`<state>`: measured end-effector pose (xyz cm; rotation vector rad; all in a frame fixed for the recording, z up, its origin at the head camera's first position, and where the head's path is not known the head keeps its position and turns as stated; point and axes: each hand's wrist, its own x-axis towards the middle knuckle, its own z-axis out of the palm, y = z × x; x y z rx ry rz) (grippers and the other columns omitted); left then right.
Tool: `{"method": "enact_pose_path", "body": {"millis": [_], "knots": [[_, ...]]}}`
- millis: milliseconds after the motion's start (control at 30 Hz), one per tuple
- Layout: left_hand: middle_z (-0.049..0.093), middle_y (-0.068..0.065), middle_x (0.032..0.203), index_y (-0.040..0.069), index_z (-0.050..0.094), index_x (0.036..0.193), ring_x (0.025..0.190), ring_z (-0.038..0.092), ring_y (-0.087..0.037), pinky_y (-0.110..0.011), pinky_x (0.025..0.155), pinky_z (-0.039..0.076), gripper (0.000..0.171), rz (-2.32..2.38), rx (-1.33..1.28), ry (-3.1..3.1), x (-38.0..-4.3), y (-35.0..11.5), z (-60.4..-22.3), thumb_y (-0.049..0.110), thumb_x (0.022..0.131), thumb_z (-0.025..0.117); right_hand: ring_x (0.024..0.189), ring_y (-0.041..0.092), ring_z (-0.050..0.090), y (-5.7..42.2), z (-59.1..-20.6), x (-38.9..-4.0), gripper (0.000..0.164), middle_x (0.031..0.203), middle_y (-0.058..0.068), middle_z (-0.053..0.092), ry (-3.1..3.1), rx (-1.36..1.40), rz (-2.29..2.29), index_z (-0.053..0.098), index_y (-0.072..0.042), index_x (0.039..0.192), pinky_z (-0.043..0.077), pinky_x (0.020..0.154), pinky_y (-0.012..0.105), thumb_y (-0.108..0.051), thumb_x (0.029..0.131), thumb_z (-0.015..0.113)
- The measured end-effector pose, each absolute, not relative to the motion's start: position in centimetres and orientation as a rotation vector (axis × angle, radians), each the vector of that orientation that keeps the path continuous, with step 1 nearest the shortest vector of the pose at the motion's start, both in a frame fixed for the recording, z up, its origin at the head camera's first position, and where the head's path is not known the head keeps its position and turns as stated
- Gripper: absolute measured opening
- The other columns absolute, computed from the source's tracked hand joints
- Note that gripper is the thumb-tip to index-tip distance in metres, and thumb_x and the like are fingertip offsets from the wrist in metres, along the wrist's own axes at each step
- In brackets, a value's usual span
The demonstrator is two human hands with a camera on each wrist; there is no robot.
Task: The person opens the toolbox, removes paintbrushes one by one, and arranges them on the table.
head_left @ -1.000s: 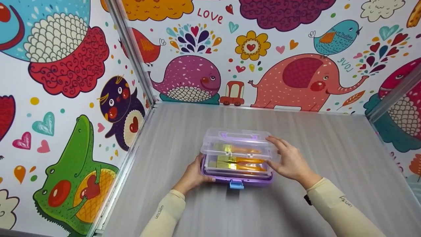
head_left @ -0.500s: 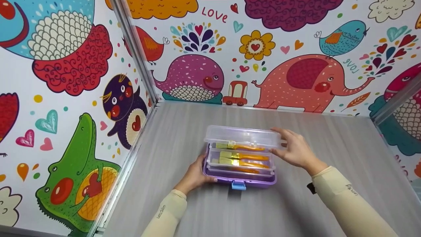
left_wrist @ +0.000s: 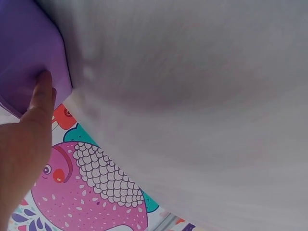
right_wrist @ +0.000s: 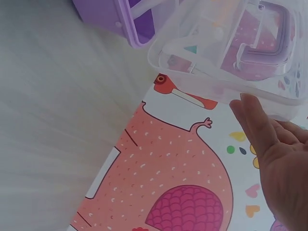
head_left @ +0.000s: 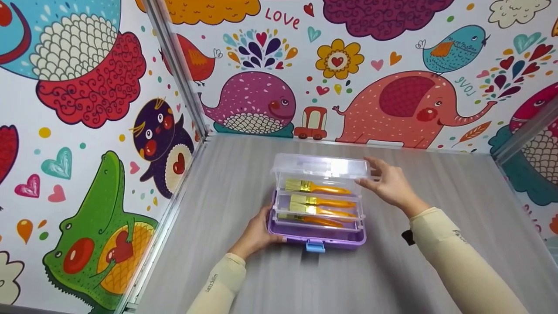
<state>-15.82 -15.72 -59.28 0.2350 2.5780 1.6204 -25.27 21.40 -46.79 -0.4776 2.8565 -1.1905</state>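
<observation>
A purple storage box (head_left: pixel 340 241) with a blue latch (head_left: pixel 315 247) sits on the table. Its clear lid (head_left: pixel 322 166) is raised, and clear stepped trays (head_left: pixel 283 198) have risen out of the base. Several flat paintbrushes (head_left: pixel 329 189) with orange handles lie in the trays, bristles to the left. My left hand (head_left: pixel 257 231) grips the box's left end, thumb at the front rim; a finger presses the purple side (left_wrist: pixel 33 43) in the left wrist view. With thumb and fingers, my right hand (head_left: pixel 390 185) holds the lid's right end. The right wrist view shows fingertips at the lid's edge (right_wrist: pixel 274 109).
The box stands on a grey wood-grain table (head_left: pixel 235 165). Behind it rises a wall (head_left: pixel 370 56) printed with cartoon animals, and another printed wall (head_left: pixel 100 139) is on the left. Metal strips (head_left: pixel 170 222) run along the table's edges.
My right hand has raised the lid up and back. The trays have lifted and spread into steps, showing more of the paintbrushes. My left hand stays on the box's left end.
</observation>
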Motion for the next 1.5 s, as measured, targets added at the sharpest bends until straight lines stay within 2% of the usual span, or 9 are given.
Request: {"method": "enact_pose_path", "body": {"millis": [233,433,667,767,900,1000,1267,1500], "knots": [[0.05,-0.023,0.143,-0.002,0.031,0.151,0.131,0.046,-0.037,-0.05,0.111,0.033,0.113,1.554,0.221,2.613,-15.8,-15.9,-59.4,0.019,0.06,0.096,0.121,0.045,0.055,21.6,-47.7,-26.5,0.078,0.142,0.026,0.05,2.765,-0.421,-1.426,0.039,-0.009,0.149,0.046,0.097,0.058,-0.046,0.09,0.071],[0.049,-0.025,0.143,-0.002,0.03,0.151,0.131,0.046,-0.038,-0.051,0.111,0.033,0.115,1.535,0.212,2.634,-15.8,-15.9,-59.4,0.022,0.06,0.096,0.129,0.038,0.05,21.7,-48.8,-27.1,0.069,0.147,0.022,0.045,2.665,-0.388,-1.584,0.036,-0.008,0.151,0.044,0.102,0.053,-0.045,0.098,0.06],[0.046,-0.022,0.147,0.002,0.029,0.154,0.133,0.044,-0.036,-0.049,0.112,0.031,0.117,1.54,0.186,2.611,-15.8,-16.0,-59.2,0.024,0.061,0.096,0.127,0.044,0.049,21.5,-50.5,-28.1,0.048,0.145,0.028,0.045,2.551,-0.433,-1.83,0.037,0.005,0.149,0.05,0.095,0.034,-0.018,0.107,0.044],[0.048,-0.022,0.145,0.002,0.03,0.153,0.132,0.045,-0.036,-0.05,0.112,0.032,0.115,1.556,0.2,2.615,-15.8,-16.1,-59.3,0.023,0.061,0.096,0.125,0.045,0.051,21.2,-51.1,-28.5,0.048,0.147,0.027,0.044,2.53,-0.419,-1.855,0.035,0.001,0.152,0.05,0.094,0.035,-0.017,0.108,0.042],[0.049,-0.022,0.144,0.002,0.033,0.151,0.131,0.047,-0.036,-0.05,0.111,0.033,0.112,1.581,0.223,2.612,-15.8,-16.1,-59.4,0.02,0.06,0.096,0.123,0.045,0.053,21.1,-52.1,-28.8,0.049,0.15,0.025,0.042,2.485,-0.413,-1.914,0.034,-0.006,0.155,0.046,0.098,0.05,-0.016,0.107,0.043],[0.051,-0.021,0.143,0.003,0.034,0.151,0.13,0.048,-0.035,-0.049,0.111,0.033,0.111,1.597,0.228,2.603,-15.7,-16.0,-59.4,0.018,0.059,0.096,0.125,0.043,0.051,21.0,-52.5,-29.0,0.049,0.15,0.025,0.041,2.454,-0.399,-1.949,0.034,-0.007,0.155,0.042,0.101,0.054,-0.013,0.107,0.043],[0.052,-0.022,0.142,0.001,0.035,0.149,0.128,0.049,-0.036,-0.05,0.109,0.035,0.11,1.564,0.244,2.625,-15.6,-15.9,-59.2,0.019,0.059,0.096,0.129,0.04,0.047,20.8,-53.0,-29.6,0.052,0.151,0.025,0.039,2.417,-0.311,-1.921,0.027,0.0,0.155,0.042,0.103,0.047,-0.003,0.105,0.042],[0.049,-0.021,0.145,0.004,0.034,0.151,0.131,0.047,-0.036,-0.05,0.111,0.033,0.111,1.555,0.212,2.6,-15.6,-15.7,-59.1,0.021,0.06,0.096,0.127,0.043,0.049,21.2,-54.5,-30.3,0.055,0.15,0.026,0.041,2.446,-0.315,-1.924,0.029,0.001,0.154,0.051,0.093,0.031,0.009,0.101,0.04]]}}
